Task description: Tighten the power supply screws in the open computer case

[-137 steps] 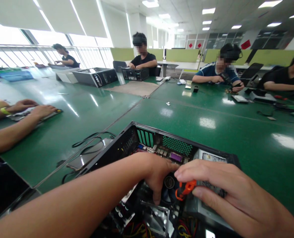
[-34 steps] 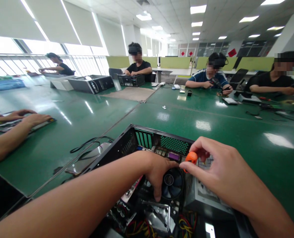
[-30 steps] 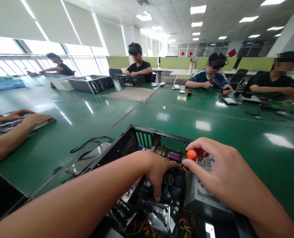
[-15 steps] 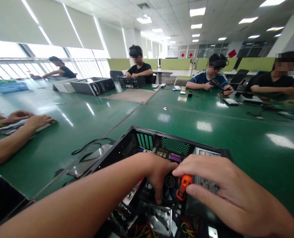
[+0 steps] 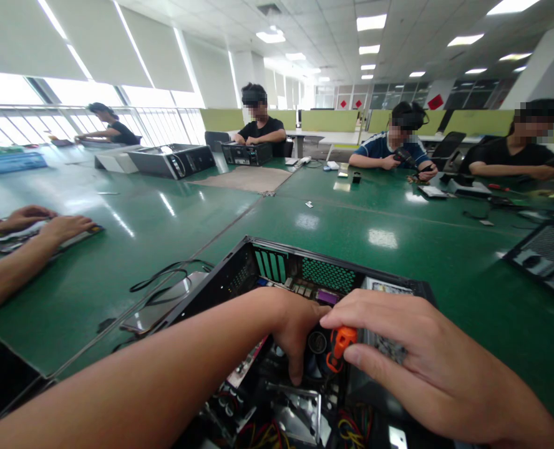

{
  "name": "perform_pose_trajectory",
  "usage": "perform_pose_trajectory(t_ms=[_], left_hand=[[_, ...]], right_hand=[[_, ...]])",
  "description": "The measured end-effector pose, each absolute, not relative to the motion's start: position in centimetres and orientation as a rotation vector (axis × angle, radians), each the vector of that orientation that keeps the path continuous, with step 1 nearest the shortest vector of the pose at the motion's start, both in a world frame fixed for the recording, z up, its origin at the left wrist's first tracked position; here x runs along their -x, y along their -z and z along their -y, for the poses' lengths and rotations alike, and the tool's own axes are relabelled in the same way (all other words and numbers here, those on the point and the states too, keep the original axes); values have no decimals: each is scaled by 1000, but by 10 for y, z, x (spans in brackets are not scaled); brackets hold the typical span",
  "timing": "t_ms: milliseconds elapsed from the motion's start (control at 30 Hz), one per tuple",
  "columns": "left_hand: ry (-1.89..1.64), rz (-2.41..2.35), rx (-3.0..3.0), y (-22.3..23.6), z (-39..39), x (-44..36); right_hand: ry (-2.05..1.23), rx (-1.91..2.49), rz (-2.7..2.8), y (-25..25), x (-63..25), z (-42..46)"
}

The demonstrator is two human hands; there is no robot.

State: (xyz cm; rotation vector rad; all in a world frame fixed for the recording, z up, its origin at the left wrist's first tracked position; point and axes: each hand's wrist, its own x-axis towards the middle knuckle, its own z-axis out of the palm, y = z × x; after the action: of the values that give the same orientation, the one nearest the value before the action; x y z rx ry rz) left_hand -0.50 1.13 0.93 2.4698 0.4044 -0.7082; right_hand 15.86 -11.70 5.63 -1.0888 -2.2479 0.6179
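Screwdriver [image 5: 340, 349] between thumb and fingers of right hand [image 5: 398, 349].

Tip of orange tool [image 5: 344, 341] hidden; computer case [image 5: 295, 267] cut off at bottom.

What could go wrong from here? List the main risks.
The orange-handled tool tilts in the right hand beside the fan; it might slip onto the blades. The left hand reaches in close by, so a slip could catch its fingers. The bunched cables nearby might snag.

Left forearm [image 5: 155, 362] bare; left hand [image 5: 293, 327], right hand [image 5: 412, 352] bare.
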Motion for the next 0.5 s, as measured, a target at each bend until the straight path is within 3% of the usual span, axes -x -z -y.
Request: perform_pose_trajectory(t_ms=[500], left_hand=[[718,-486,-2497,-10,-9,7]], right_hand=[[-513,1145,2271,-56,-157,115]])
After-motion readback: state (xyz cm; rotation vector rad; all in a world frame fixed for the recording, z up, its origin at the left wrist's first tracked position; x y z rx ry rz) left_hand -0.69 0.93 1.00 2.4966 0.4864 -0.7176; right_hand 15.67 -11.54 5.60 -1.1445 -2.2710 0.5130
